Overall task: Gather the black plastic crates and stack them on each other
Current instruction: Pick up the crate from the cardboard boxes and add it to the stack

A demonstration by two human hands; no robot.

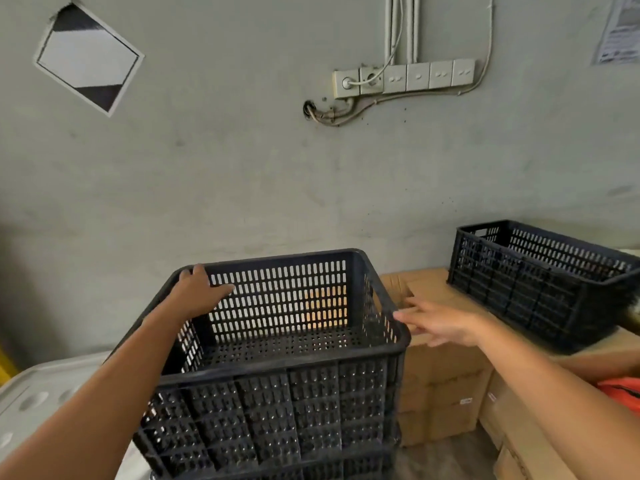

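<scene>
A black perforated plastic crate (pixel 311 407) stands in front of me, resting on top of another black crate (pixel 332 471) whose rim shows at the bottom edge. My left hand (pixel 199 292) lies on the top crate's far left rim, fingers curled over the edge. My right hand (pixel 440 323) hovers just right of that crate's right rim, fingers spread, holding nothing; it looks slightly blurred. A third black crate (pixel 540 285) sits empty on cardboard boxes at the right.
Brown cardboard boxes (pixel 446 382) are stacked to the right of the crates. A grey wall with a socket strip (pixel 405 77) and cables rises behind. A white plastic surface (pixel 38 400) lies at the lower left. Orange fabric (pixel 623 393) shows at the right edge.
</scene>
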